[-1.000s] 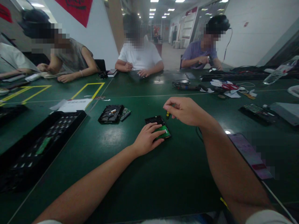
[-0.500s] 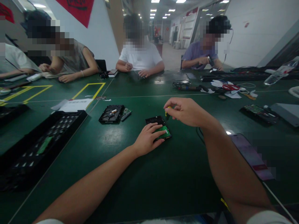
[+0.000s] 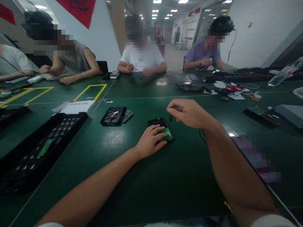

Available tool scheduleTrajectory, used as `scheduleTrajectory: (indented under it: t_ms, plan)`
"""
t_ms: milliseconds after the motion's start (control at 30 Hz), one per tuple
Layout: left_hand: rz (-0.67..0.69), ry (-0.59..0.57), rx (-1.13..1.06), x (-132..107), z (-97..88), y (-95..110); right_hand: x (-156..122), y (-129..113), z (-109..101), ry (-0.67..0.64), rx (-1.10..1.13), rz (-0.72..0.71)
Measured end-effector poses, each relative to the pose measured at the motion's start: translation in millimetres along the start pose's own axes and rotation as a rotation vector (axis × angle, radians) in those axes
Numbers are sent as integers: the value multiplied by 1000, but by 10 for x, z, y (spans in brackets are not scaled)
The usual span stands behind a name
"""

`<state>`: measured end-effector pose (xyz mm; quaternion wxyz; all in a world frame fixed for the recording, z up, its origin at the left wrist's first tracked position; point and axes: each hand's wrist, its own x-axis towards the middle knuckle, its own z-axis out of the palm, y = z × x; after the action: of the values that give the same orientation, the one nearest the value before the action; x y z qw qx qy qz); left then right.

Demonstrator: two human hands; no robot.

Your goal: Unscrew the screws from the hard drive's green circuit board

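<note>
My left hand (image 3: 151,140) lies over a hard drive (image 3: 157,122) on the table, its fingers spread flat across the drive's green circuit board (image 3: 167,135). The thumb rests by the near edge. Just beyond the drive's right side, my right hand (image 3: 186,113) pinches a small screwdriver (image 3: 170,118) with a dark and yellow handle, mostly hidden by the fingers. Whether its tip touches the drive I cannot tell. To the left sits another black drive casing (image 3: 113,115) with a small white piece on top, and a loose circuit board (image 3: 128,115) beside it.
A long black tray (image 3: 44,138) with small parts stands on the left, papers (image 3: 77,106) behind it. At right lie a phone (image 3: 252,154), another drive (image 3: 262,115) and a grey box (image 3: 292,115). Cables and tools (image 3: 189,87) lie farther back. Several people sit across the table.
The screwdriver has turned slightly in my right hand's fingers, and less of its yellow part shows. My left hand and the hard drive stay in place.
</note>
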<state>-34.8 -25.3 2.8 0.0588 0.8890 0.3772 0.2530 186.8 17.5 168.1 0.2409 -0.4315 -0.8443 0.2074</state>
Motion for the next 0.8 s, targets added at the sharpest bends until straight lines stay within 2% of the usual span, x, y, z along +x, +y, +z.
scheduleTrajectory:
  t_ms: [100,333,667,800]
  plan:
    - [4,12,-6,0,10,-6,8,0,2,-31,25,-5]
    - [4,20,-23,-1,6,-5,12,8,14,-64,154,92]
    - [2,2,1,-4,-17,6,1,-3,-2,19,32,44]
    - [7,9,1,-5,-11,5,-3,-15,-16,3,9,19]
